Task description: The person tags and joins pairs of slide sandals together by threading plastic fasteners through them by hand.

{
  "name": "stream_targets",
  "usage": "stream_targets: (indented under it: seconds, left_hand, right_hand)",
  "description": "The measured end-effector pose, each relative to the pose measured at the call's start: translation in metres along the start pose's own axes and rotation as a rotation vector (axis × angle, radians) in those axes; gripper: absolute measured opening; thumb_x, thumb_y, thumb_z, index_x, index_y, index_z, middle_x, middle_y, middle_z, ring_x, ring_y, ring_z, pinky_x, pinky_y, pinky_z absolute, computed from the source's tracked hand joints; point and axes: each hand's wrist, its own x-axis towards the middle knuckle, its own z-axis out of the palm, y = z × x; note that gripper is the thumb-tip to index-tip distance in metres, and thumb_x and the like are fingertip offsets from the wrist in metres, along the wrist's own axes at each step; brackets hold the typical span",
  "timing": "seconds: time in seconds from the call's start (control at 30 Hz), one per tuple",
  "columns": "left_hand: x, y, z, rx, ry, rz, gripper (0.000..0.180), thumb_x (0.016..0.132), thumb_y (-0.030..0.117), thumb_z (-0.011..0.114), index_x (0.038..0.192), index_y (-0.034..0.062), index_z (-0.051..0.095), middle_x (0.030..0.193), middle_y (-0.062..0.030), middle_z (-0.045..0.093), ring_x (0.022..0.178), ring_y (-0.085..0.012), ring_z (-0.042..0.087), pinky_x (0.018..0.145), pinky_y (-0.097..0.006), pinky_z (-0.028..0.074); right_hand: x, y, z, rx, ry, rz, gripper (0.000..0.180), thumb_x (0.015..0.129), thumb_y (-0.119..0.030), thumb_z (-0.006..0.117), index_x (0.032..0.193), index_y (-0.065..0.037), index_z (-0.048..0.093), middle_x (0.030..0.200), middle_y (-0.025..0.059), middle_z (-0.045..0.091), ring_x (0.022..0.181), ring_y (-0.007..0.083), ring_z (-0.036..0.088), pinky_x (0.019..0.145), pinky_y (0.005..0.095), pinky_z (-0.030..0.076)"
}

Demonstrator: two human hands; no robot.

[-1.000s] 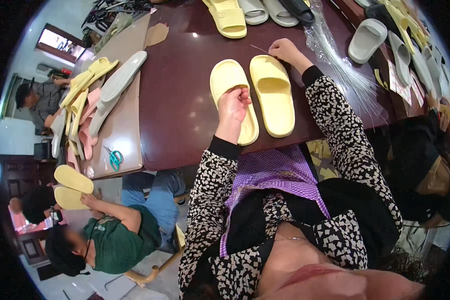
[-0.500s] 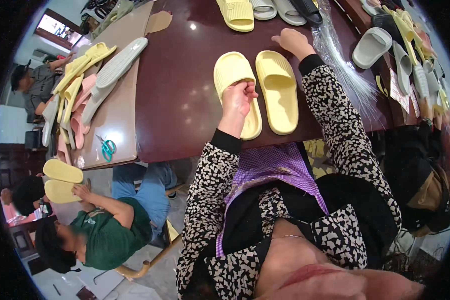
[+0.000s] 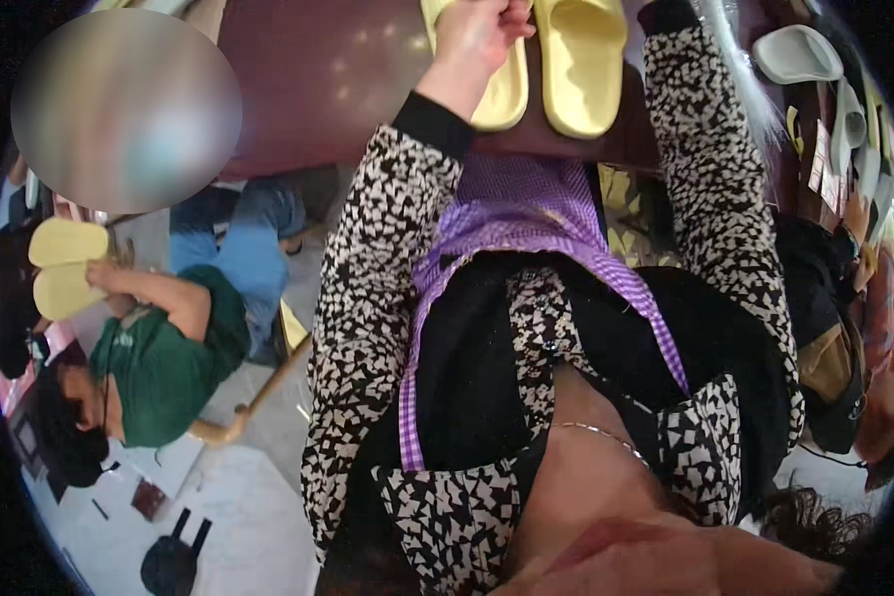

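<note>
Head view: the yellow pair, left slipper (image 3: 510,94) and right slipper (image 3: 584,74), now sits at the top edge of the frame, where half a second ago it lay whole in the upper middle. The surroundings have slid upward with it, so the shift is put down to the camera tipping toward the wearer's body rather than to the pair being moved. Consequence for the work: toe ends are cut off and the upper parts cannot be checked at this moment. Condition: both pale yellow, side by side with a narrow gap, rounded heels toward the wearer, on the dark red table (image 3: 318,89) near its edge; right slipper's visible footbed is bare, with no mark discerned. Left hand (image 3: 474,40) lies over the left slipper, fingers curled, judged to be grasping it; the exact hold is cut off. Right hand has gone out beyond the top edge; only its cuff (image 3: 669,15) shows, so its state cannot be told. Outward: clear strands (image 3: 740,74) right of that sleeve, a grey slipper (image 3: 798,52) at upper right, and, at left of frame, a co-worker (image 3: 174,333) in green holding yellow soles (image 3: 68,243).
</note>
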Motion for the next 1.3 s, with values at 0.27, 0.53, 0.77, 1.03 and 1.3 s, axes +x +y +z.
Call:
stream_targets:
  seconds: [0.27, 0.53, 0.77, 1.03, 1.3]
  left_hand:
    - [0.006, -0.019, 0.012, -0.005, 0.039, -0.082, 0.013, 0.089, -0.001, 0.046, 0.086, -0.0052, 0.058, 0.073, -0.0124, 0.06, 0.054, -0.0203, 0.056, 0.049, -0.032, 0.05]
    - [-0.037, 0.005, 0.039, 0.054, 0.062, -0.035, 0.014, 0.089, 0.0, 0.048, 0.096, -0.0055, 0.058, 0.08, -0.0142, 0.062, 0.063, -0.0205, 0.059, 0.056, -0.034, 0.052]
    - [-0.048, 0.004, 0.033, 0.042, 0.106, -0.043, 0.014, 0.089, -0.001, 0.046, 0.094, -0.004, 0.058, 0.076, -0.0128, 0.061, 0.056, -0.019, 0.058, 0.049, -0.033, 0.052]
    - [-0.046, -0.01, 0.042, 0.03, 0.092, -0.044, 0.014, 0.088, 0.0, 0.046, 0.095, -0.0028, 0.058, 0.076, -0.0118, 0.061, 0.055, -0.017, 0.057, 0.05, -0.033, 0.052]
    - [-0.053, 0.002, 0.043, -0.07, 0.03, -0.01, 0.015, 0.089, 0.001, 0.047, 0.098, -0.0027, 0.058, 0.077, -0.0104, 0.062, 0.058, -0.0172, 0.058, 0.055, -0.031, 0.053]
  right_hand:
    - [-0.007, 0.025, 0.001, -0.069, -0.029, 0.017, 0.018, 0.073, -0.016, 0.065, 0.08, 0.0, 0.07, 0.075, 0.0209, 0.065, 0.07, 0.0331, 0.064, 0.065, 0.0405, 0.05]
    - [-0.012, 0.027, 0.004, -0.071, 0.033, -0.044, 0.017, 0.074, -0.017, 0.066, 0.079, -0.001, 0.07, 0.071, 0.019, 0.064, 0.066, 0.0336, 0.063, 0.062, 0.0425, 0.049]
    - [0.0, -0.034, 0.014, 0.476, -0.12, -0.168, 0.015, 0.082, -0.015, 0.061, 0.089, -0.002, 0.065, 0.078, 0.0048, 0.064, 0.073, 0.0133, 0.059, 0.064, 0.0285, 0.049]
    - [-0.001, -0.041, 0.012, 0.455, -0.526, -0.014, 0.013, 0.082, -0.011, 0.059, 0.091, -0.003, 0.064, 0.081, 0.0033, 0.064, 0.073, 0.0124, 0.059, 0.065, 0.028, 0.05]
    - [0.006, -0.009, 0.021, 0.226, -0.111, -0.029, 0.013, 0.08, -0.008, 0.059, 0.09, -0.001, 0.063, 0.076, 0.0045, 0.063, 0.07, 0.0112, 0.058, 0.064, 0.0263, 0.049]
